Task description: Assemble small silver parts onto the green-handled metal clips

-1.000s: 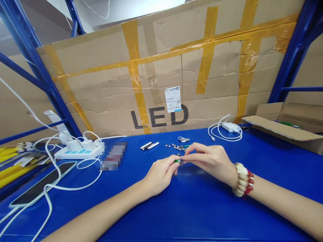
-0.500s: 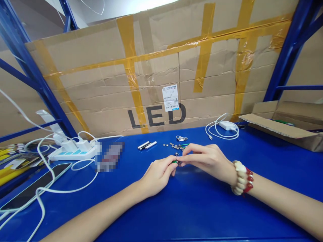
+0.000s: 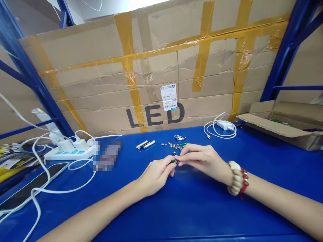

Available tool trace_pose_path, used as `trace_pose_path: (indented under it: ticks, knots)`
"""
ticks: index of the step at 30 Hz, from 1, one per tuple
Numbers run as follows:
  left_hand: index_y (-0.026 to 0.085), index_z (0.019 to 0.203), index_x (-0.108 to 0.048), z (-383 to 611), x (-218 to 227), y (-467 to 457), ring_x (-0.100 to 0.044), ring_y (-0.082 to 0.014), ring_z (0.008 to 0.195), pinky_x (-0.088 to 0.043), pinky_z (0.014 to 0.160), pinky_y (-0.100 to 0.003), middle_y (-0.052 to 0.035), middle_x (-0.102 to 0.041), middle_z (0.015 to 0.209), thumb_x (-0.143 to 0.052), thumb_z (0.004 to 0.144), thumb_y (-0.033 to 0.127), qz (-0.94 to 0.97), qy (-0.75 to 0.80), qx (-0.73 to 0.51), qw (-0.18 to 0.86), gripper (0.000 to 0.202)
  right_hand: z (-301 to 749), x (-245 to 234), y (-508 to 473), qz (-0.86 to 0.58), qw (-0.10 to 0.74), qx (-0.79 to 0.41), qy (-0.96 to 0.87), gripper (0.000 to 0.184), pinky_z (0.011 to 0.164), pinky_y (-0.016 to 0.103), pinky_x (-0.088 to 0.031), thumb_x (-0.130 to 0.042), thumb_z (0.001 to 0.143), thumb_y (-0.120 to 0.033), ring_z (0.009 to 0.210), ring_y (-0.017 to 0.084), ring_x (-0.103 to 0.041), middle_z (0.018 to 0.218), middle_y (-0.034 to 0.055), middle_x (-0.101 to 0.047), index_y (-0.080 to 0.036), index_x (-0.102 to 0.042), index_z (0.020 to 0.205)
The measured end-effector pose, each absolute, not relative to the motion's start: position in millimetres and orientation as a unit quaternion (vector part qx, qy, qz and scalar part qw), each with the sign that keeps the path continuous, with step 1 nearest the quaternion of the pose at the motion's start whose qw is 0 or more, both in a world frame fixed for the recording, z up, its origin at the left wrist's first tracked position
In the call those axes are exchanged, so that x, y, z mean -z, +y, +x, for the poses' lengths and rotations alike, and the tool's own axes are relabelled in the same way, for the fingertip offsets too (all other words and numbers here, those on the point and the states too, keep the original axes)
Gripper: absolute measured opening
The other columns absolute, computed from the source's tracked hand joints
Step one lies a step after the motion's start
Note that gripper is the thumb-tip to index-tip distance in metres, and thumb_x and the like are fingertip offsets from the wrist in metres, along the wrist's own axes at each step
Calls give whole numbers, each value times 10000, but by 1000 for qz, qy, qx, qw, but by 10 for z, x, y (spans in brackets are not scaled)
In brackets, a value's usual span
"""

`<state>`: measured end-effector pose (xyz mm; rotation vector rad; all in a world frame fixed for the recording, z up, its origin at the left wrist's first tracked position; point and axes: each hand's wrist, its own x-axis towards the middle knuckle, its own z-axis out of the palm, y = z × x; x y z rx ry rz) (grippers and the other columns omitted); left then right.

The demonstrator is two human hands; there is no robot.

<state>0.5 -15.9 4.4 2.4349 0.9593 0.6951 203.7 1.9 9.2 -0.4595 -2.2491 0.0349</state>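
Fingertip to fingertip, my two hands meet over the blue table [image 3: 202, 208]. My left hand [image 3: 157, 174] is closed on a small green piece [image 3: 173, 161], mostly hidden by the fingers. My right hand [image 3: 202, 159], with a bead bracelet on its wrist, pinches at the same spot; a small dark metallic bit shows between its fingertips. Just beyond lie several small round silver discs [image 3: 171, 144] like button cells, and another green piece [image 3: 183, 144]. Farther left are several silver and black tubes [image 3: 145, 145]. A small corded item [image 3: 179, 137] lies behind the discs.
At the left are a white power strip [image 3: 69, 153] with cables, a phone [image 3: 32, 185] and a blurred-out item [image 3: 108, 156]. A white charger with cable [image 3: 225, 125] and an open cardboard box [image 3: 282, 132] stand right. A large cardboard sheet [image 3: 101, 94] closes off the back.
The right fingertips have shifted slightly against the left ones, and the wrist has turned a little. The whole view has moved slightly. The things on the table stay where they were.
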Motion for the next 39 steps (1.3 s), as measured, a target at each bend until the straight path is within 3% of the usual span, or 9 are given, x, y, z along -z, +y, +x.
trace_pose_path:
  ticks: [27, 39]
  knots:
    - [165, 874, -466, 4, -45, -168, -505, -90, 665, -365, 661, -189, 17, -536, 729, -288, 941, 267, 883, 340, -249, 206, 216, 2005, -85, -28, -182, 427, -11, -886, 171, 614, 147, -434, -557, 838, -219, 713, 64, -561, 855, 28, -604, -168, -660, 964]
    - [169, 881, -469, -4, -50, -175, -509, -89, 668, -375, 664, -191, 18, -538, 726, -291, 939, 261, 884, 339, -252, 201, 209, 1995, -103, -38, -186, 424, -24, -886, 147, 609, 161, -433, -530, 852, -211, 682, 78, -551, 821, 32, -595, -176, -668, 886]
